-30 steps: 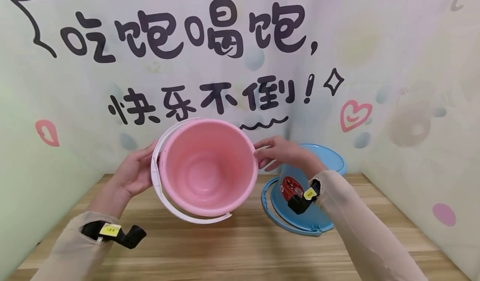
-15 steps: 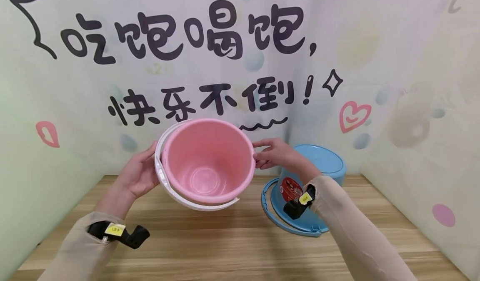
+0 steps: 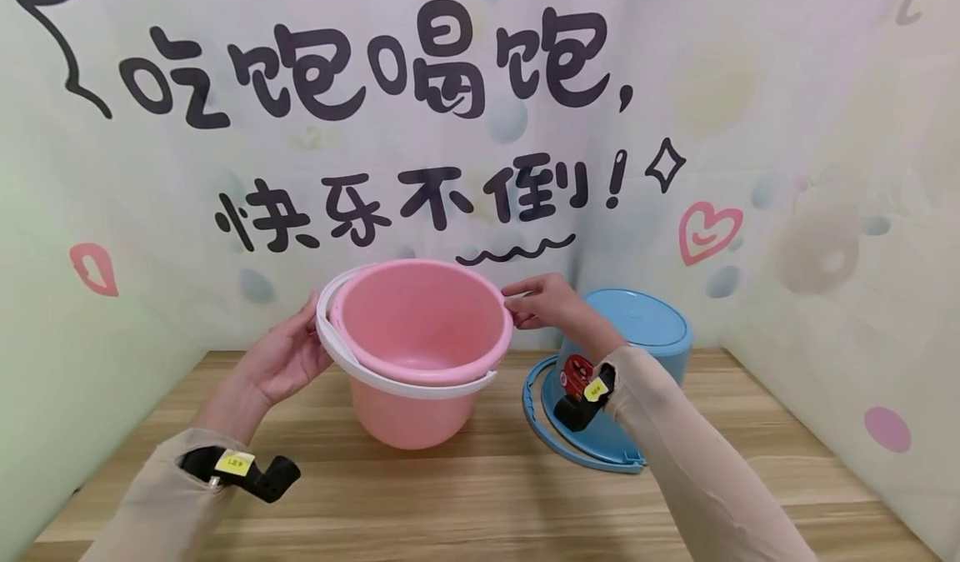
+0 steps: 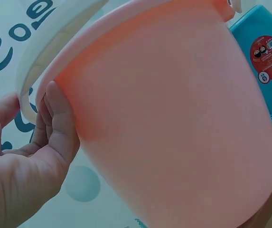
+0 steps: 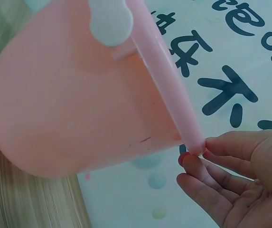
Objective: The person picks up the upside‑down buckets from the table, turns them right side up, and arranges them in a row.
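Pink bucket (image 3: 416, 353) much nearer to upright than half a second ago, mouth now tipped up rather than turned towards the head camera; raised circle of the inner floor gone from sight, outer wall showing beneath the rim (image 3: 420, 375) instead. Lower against the backdrop (image 3: 810, 128) too, with more of the black wavy line (image 3: 517, 252) uncovered above the rim. Held near the middle of the tabletop (image 3: 405, 512), leaning slightly towards the wearer; contact between base and tabletop impossible to judge. White handle (image 3: 335, 345) swung down around the left and front, close below the rim. Hands on opposite sides, well apart from each other, both clamped on the pink bucket: left hand (image 3: 288, 353) at the left of the rim, palm turned inward, fingers bent, in the left wrist view one fingertip against the outer wall just under the rim and another digit out at the white handle; right hand (image 3: 551, 302) at the right of the rim, edge pinched between fingertips, other fingers loosely bent below in the right wrist view. Both forearms reaching forward from the lower corners, in beige sleeves (image 3: 697, 462), right one passing in front of the blue bucket (image 3: 637, 320). Unchanged since the earlier frames: blue bucket upside down on the tabletop to the right, red label (image 3: 576, 374) partly covered by the right wrist camera (image 3: 576, 410), blue handle (image 3: 528, 397) looped around the foot.
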`<state>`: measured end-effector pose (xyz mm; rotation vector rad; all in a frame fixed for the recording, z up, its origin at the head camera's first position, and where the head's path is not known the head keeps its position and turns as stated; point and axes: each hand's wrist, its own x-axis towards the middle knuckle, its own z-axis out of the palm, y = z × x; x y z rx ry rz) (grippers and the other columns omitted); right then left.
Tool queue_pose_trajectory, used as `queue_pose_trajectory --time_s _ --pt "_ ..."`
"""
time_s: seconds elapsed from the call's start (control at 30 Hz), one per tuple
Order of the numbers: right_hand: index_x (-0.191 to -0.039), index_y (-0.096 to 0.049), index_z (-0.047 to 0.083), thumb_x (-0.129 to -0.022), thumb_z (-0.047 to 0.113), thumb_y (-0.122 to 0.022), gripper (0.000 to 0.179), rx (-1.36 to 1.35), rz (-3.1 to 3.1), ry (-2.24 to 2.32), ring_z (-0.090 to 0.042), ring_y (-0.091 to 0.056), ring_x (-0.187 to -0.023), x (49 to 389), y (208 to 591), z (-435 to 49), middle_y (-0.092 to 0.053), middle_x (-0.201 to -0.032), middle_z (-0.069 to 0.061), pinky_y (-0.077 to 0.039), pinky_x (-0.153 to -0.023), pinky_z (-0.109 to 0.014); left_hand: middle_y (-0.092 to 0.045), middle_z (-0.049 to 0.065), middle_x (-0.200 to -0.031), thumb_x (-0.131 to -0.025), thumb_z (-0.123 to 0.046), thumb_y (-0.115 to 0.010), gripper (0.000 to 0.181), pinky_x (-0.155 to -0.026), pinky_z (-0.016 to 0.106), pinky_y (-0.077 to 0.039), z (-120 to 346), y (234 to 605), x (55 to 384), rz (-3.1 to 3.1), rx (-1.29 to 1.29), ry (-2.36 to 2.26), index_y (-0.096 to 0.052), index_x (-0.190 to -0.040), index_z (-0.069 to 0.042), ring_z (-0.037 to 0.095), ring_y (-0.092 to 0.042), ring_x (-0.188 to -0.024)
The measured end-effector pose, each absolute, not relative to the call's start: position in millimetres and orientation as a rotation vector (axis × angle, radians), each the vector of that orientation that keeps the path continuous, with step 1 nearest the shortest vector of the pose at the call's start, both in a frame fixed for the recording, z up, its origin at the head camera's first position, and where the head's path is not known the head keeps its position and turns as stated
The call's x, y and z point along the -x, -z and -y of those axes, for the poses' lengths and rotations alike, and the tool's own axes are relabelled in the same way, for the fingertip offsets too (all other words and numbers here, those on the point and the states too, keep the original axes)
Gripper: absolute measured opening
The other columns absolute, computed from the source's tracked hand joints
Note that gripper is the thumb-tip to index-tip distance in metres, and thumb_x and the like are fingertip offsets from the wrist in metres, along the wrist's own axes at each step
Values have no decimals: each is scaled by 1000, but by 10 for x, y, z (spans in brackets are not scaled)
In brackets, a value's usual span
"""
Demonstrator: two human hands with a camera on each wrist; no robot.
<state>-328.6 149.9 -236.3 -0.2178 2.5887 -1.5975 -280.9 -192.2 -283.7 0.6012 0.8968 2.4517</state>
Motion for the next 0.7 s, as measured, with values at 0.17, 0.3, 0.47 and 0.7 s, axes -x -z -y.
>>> queue_pose_trajectory --time_s 0.17,0.3,0.47,0.7 --pt "-114 -62 2 -89 13 -61 28 219 -2595 1597 -28 -65 -78 3301 2378 -1502 -66 -79 -11 -53 -67 -28 -62 7 -98 -99 -30 -35 38 -80 27 -50 1907 2893 2827 -865 -538 -2479 -63 -106 -5 16 -63 -88" --pt "-113 -63 1 -89 13 -61 27 204 -2592 1596 -20 -65 -70 3313 2389 -1498 -66 -79 -12 -53 -67 -28 -63 6 -95 -98 -31 -37 38 -78 26 -51 1890 2923 2837 -869 -460 -2523 -64 -103 -5 15 -64 -85" --pt "-113 -63 1 -89 13 -61 27 188 -2590 1586 -23 -65 -73 3335 2416 -1477 -66 -81 -12 -53 -67 -27 -63 6 -90 -97 -31 -40 37 -75 26 -51 1882 2961 2845 -884 -391 -2561 -65 -100 -4 15 -64 -81" --pt "-112 -63 2 -88 13 -62 27 165 -2591 1580 -32 -63 -83 3366 2459 -1464 -66 -82 -12 -53 -67 -28 -64 6 -87 -96 -32 -41 37 -73 25 -52 1866 3026 2859 -896 -337 -2576 -65 -96 -4 14 -64 -78"
